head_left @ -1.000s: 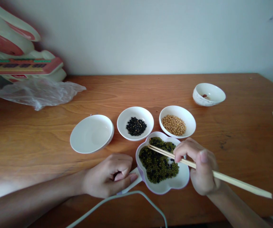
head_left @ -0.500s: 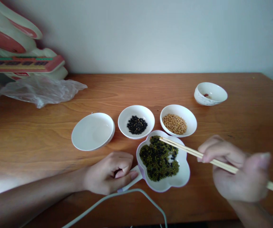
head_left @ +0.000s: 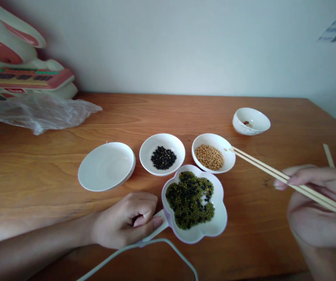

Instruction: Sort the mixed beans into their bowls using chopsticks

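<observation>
My left hand (head_left: pixel 128 220) is closed on the handle of a white flower-shaped dish (head_left: pixel 221 212). Green beans mixed with black beans (head_left: pixel 188 199) cover much of its floor. At the right, my right hand (head_left: pixel 320 203) grips a pair of wooden chopsticks (head_left: pixel 261 166). Their tips are over the right rim of a white bowl (head_left: pixel 195 156), and a single pale bean (head_left: pixel 225 149) shows just left of them. Yellow soybeans (head_left: pixel 209 157) lie in that bowl. Beside it, a second white bowl (head_left: pixel 144 156) contains black beans (head_left: pixel 163 157).
A larger white bowl (head_left: pixel 105 168) with nothing in it stands at the left. Farther back is a patterned bowl (head_left: pixel 251 127) with a few small pieces. A plastic bag (head_left: pixel 42 113) lies before a rabbit-shaped toy keyboard (head_left: pixel 24 78). A pale cable (head_left: pixel 162 240) crosses the dish handle.
My right hand has moved right and back, carrying the chopstick tips from the flower-shaped dish to the soybean bowl's rim. My left hand keeps its hold. The view has shifted slightly.
</observation>
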`<action>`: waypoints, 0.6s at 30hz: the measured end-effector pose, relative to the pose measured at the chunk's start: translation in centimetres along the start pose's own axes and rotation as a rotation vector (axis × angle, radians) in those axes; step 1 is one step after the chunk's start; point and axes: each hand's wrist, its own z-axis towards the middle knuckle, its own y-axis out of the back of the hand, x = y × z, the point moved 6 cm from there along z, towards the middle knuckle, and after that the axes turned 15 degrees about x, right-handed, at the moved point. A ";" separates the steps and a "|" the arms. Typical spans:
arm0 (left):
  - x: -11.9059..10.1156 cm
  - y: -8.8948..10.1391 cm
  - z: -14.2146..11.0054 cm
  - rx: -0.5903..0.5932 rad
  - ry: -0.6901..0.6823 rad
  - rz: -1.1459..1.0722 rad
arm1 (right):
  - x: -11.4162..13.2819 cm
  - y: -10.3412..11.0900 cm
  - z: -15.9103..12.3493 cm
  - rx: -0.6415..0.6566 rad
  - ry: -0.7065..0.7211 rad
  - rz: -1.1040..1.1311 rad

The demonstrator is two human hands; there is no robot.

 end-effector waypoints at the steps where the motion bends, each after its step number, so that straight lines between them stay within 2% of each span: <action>1: 0.1 0.0 -0.1 0.001 0.003 -0.002 | 0.5 0.2 0.4 -0.069 0.052 0.026; 3: 0.2 0.0 -0.1 0.002 0.005 -0.008 | 1.1 0.3 0.8 -0.150 0.109 0.084; 6: 0.1 0.0 -0.2 0.002 -0.001 -0.013 | 1.4 -0.7 0.8 -0.082 0.075 0.136; 11: 0.1 -0.1 -0.1 0.005 0.000 -0.023 | 2.0 -4.7 0.2 0.199 -0.017 0.088; 15: 0.2 -0.2 -0.1 0.005 0.004 -0.041 | 3.0 -7.8 -0.4 0.338 0.054 0.106; 18: 0.2 -0.2 0.0 0.009 0.005 -0.051 | 2.6 -9.3 -0.7 0.381 0.036 0.133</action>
